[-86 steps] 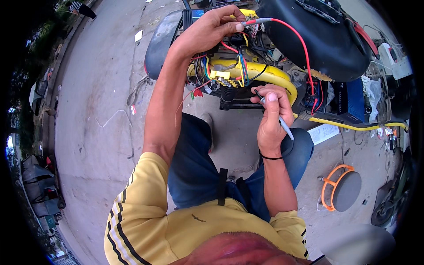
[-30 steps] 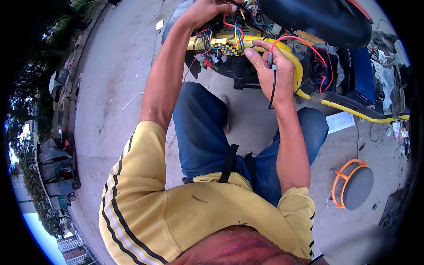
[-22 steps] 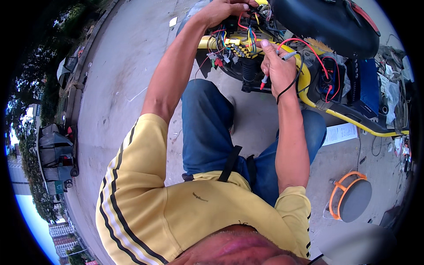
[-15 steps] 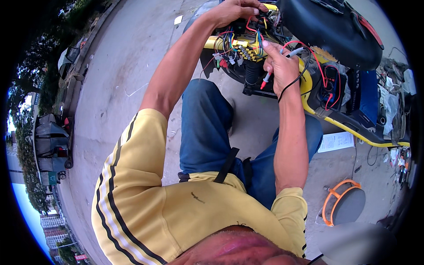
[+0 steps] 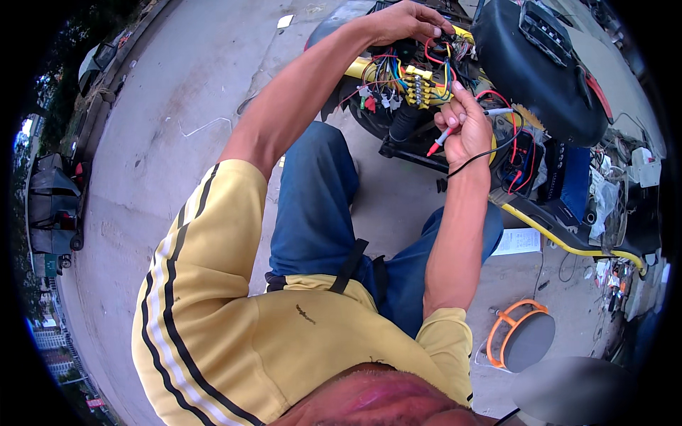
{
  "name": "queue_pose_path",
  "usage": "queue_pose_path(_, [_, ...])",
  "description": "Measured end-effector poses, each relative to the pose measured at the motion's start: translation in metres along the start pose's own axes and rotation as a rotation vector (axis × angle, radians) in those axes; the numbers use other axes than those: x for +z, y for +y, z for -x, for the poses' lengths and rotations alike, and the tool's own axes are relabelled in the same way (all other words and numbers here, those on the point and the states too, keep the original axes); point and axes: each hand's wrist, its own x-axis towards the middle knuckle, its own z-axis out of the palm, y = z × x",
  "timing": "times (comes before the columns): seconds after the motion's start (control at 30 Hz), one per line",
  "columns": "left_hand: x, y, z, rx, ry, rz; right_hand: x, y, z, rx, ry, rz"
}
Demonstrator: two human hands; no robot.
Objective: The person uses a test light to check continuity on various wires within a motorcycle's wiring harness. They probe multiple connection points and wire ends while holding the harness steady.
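Clasping test probes point(image 5: 441, 139) in my right hand point(image 5: 469, 128), I have my left hand point(image 5: 410, 24) at the wiring point(image 5: 449, 66), grip unclear.

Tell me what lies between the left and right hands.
In the head view, coloured wires lie between the left hand and the right hand, with a yellow terminal block beside them.
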Motion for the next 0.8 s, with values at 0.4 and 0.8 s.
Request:
queue_pose_path(0.4, [0.0,-0.006,-0.001,0.081,0.058,-0.24,-0.004,0.012,-0.001,-0.088,0.08,0.06])
queue_pose_path(0.8, [-0.002,-0.005,-0.001,0.068,0.036,-0.239,-0.003,0.011,0.002,-0.104,0.056,0.158])
